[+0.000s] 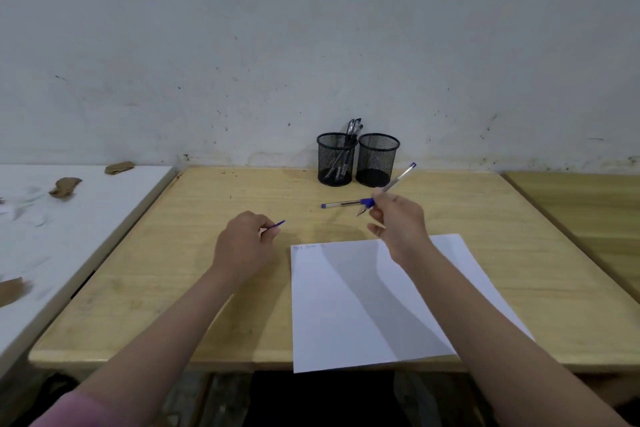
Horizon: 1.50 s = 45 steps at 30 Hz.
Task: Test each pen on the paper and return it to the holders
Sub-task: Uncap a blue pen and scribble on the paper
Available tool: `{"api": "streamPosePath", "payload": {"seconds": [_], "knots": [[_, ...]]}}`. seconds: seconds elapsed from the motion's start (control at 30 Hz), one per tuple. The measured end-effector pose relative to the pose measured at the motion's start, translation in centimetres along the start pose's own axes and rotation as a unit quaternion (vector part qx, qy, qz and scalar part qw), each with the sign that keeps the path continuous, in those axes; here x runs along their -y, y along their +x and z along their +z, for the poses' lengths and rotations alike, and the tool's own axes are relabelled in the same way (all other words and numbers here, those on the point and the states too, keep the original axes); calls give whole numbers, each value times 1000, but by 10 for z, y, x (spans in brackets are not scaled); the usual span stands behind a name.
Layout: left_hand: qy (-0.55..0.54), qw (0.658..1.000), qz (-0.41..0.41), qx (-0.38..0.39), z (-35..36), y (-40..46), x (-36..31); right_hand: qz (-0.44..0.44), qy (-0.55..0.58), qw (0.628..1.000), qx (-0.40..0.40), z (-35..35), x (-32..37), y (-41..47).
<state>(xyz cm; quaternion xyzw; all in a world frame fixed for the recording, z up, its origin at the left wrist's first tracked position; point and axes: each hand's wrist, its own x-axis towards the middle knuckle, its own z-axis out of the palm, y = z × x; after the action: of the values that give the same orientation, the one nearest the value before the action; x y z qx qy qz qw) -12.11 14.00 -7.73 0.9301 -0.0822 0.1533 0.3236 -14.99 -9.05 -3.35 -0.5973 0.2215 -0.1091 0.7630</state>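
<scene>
My right hand (400, 220) holds an uncapped blue pen (398, 179) tilted up to the right, its tip pointing down-left above the table. My left hand (244, 246) is closed on a small blue pen cap (277, 225) that sticks out to the right. A second blue capped pen (341, 204) lies flat on the wooden table (207, 218) behind my hands. A white paper (363, 305) lies near the front edge with faint writing at its top left. Two black mesh holders stand by the wall: the left holder (336, 159) has several black pens, the right holder (378, 159) looks empty.
A white table (52, 236) with brown scraps adjoins on the left. Another wooden table (595, 204) adjoins on the right. A grey wall runs right behind the holders.
</scene>
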Motion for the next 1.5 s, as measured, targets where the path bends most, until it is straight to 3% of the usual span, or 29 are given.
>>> {"api": "streamPosePath", "payload": {"seconds": [0.13,0.4,0.5,0.6,0.77,1.13,1.5], "knots": [[45,999,14,16,11,2,7,-19,-20,999,34,1,-17,-6],[18,997,68,-9,13,-14,7,-82,-91,988,93,11,-24,-4],[9,991,133,20,7,-34,-3,-112,-115,981,109,16,-29,1],[50,979,172,102,6,-52,-6,-109,-123,982,97,19,-36,2],[43,976,140,163,11,-58,-1,-122,-142,981,57,19,-49,1],[38,984,135,105,13,-61,-3,-141,-146,977,67,20,-54,3],[51,984,134,110,10,-61,-6,-141,-149,977,62,20,-56,8]]}}
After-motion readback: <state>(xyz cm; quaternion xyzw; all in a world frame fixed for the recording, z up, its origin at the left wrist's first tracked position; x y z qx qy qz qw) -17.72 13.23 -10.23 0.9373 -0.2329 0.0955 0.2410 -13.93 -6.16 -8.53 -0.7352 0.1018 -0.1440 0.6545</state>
